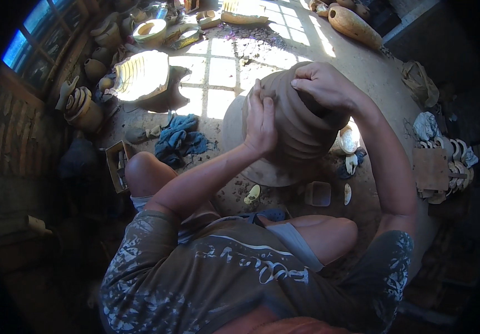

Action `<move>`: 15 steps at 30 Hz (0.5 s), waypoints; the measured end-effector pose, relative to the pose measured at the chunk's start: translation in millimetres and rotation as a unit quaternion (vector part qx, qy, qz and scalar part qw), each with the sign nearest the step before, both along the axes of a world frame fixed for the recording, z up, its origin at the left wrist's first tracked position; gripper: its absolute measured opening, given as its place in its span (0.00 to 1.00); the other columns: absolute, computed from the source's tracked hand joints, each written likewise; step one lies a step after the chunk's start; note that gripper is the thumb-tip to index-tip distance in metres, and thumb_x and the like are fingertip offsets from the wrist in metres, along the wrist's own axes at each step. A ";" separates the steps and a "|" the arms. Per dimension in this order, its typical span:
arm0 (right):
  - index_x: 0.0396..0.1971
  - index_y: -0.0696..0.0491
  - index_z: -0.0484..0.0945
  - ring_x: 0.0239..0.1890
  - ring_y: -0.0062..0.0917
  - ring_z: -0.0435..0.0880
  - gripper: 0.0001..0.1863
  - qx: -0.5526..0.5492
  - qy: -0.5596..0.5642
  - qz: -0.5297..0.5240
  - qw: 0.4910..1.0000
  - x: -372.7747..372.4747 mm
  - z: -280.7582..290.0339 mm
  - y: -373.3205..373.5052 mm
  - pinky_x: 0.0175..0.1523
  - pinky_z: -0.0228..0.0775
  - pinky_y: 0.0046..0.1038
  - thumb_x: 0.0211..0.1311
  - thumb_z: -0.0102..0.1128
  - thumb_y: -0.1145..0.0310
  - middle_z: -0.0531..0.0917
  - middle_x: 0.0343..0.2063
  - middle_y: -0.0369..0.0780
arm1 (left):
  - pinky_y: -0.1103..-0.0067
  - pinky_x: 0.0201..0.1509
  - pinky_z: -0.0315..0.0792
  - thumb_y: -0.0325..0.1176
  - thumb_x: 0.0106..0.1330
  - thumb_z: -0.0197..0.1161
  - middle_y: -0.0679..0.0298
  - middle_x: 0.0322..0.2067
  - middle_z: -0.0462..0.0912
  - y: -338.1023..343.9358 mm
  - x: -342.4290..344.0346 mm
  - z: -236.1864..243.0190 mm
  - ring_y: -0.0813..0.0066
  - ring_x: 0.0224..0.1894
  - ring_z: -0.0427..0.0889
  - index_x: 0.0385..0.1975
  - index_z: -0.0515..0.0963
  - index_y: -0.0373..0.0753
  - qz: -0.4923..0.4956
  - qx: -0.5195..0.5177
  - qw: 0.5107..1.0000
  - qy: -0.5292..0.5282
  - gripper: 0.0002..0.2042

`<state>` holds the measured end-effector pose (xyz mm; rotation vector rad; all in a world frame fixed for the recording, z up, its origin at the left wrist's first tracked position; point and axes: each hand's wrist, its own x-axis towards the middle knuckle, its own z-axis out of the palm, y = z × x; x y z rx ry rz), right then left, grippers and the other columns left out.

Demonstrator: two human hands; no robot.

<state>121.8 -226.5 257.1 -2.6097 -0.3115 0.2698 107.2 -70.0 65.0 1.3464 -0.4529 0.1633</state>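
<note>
A large brown clay pot [298, 139] with thick ridged coils stands in front of me on a round, lighter base [262, 172]. My left hand [259, 122] rests against the pot's left side, fingers stretched upward along the wall. High on the far right of the pot, at the rim, my right hand [323, 86] is closed, fingers curled onto the clay and thumb bent. Part of the pot's opening is hidden by that hand and wrist. A small clear tub [318, 194] and a pale oval piece [347, 194] lie near the base.
Blue cloth [179, 139] and a tool box [117, 167] lie left. A sunlit ridged vessel [140, 75] and several pots [84, 111] line the window side. A long clay vessel [354, 28] lies at the back right; stacked curved pieces [457, 170] and a board [429, 170] are right.
</note>
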 end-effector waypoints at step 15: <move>0.29 0.55 0.80 0.36 0.50 0.82 0.12 -0.155 -0.067 0.089 0.982 -42.3 20.1 0.1 0.43 0.72 0.46 0.67 0.57 0.63 0.83 0.29 0.48 | 0.54 0.48 0.73 0.39 0.72 0.58 0.40 0.44 0.75 -29.2 166.5 14.6 0.35 0.46 0.78 0.53 0.72 0.32 0.033 0.280 0.929 -0.241 0.18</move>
